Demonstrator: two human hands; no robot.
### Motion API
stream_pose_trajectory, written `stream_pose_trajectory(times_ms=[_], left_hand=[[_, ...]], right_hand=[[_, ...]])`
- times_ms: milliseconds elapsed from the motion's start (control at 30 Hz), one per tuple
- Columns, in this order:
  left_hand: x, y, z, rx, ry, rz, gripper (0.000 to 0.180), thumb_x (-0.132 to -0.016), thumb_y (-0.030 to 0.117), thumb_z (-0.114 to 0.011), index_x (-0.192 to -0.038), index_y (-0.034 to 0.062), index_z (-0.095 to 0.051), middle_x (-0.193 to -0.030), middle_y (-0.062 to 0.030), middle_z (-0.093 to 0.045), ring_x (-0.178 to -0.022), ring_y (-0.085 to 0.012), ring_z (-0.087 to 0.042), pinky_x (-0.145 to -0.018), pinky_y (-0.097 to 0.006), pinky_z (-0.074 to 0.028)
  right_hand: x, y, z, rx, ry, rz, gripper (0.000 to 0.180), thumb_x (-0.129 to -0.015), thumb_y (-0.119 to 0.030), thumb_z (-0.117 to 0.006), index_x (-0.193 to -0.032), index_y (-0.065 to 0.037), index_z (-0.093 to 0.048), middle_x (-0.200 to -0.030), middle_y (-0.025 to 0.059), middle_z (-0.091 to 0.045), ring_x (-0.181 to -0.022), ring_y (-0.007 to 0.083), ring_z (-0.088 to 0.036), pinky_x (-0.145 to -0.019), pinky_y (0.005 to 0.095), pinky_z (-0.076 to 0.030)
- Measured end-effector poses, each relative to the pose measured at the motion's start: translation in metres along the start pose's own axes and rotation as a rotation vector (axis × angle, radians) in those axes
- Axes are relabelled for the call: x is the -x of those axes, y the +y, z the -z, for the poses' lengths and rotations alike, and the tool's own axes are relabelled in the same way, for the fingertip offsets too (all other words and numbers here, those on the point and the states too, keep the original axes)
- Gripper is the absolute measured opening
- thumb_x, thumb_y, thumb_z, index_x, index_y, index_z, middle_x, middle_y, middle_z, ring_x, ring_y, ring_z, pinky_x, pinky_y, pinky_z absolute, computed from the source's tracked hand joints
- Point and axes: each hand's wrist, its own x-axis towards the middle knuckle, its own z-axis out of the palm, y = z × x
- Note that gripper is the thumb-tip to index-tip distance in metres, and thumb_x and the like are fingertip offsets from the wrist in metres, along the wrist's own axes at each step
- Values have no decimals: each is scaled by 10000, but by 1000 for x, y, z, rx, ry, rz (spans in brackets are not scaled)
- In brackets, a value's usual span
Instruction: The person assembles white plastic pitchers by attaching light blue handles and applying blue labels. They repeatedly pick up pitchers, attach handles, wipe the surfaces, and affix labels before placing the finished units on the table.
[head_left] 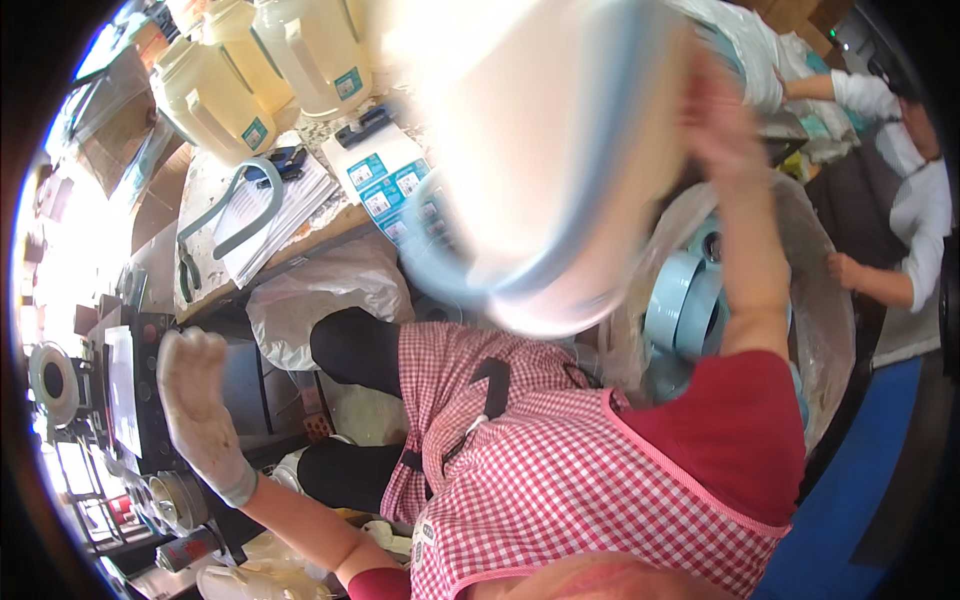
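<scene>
A large white plastic jug [530,130] with a blue band and a blue loop handle [440,270] fills the upper middle, smeared by motion. My right hand [720,120], bare and blurred, grips its right side; the far side of the jug hides some fingers. Off to the left, my left hand [200,405] wears a whitish glove, its fingers raised and slightly bent with nothing in them. It is near the dark edge of a machine, away from the jug.
Several cream jugs [210,100] stand on the worn table [200,225]. A label sheet [375,170], papers [270,220], a grey-blue loop handle [270,205] and pliers [188,275] lie there. At right, a lined bin [820,330] holds blue parts [675,300]; a co-worker's hand [845,270] is beside it.
</scene>
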Motion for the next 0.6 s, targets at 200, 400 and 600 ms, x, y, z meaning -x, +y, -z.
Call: stream_pose_trajectory(times_ms=[200,400,600], left_hand=[[32,-31,-33,-169,-35,35,575,-1124,388,-407,-1477,-59,-486,-1380,-195,-624,-1269,-297,-625,-1159,-459,-437],[8,-46,-110,-185,-91,267,381,-1077,159,-487,-1348,-87,-597,-1248,-185,-702,-1146,-255,-691,-1072,-393,-511],[10,-55,-108,-189,-116,282,375,-1074,132,-489,-1363,-87,-583,-1257,-191,-697,-1154,-255,-673,-1084,-405,-497]], right_hand=[[-51,-53,77,-133,267,299,300,-1063,-328,-668,-874,-104,-605,-598,-100,-367,-481,10,-316,-434,205,-263],[-134,24,-6,-35,501,521,424,-940,-348,-832,-1021,-59,-532,-676,-44,-462,-507,40,-386,-447,223,-261],[-188,62,-61,58,500,495,355,-1013,-433,-716,-1042,-130,-534,-710,-55,-502,-509,52,-468,-424,220,-371]])
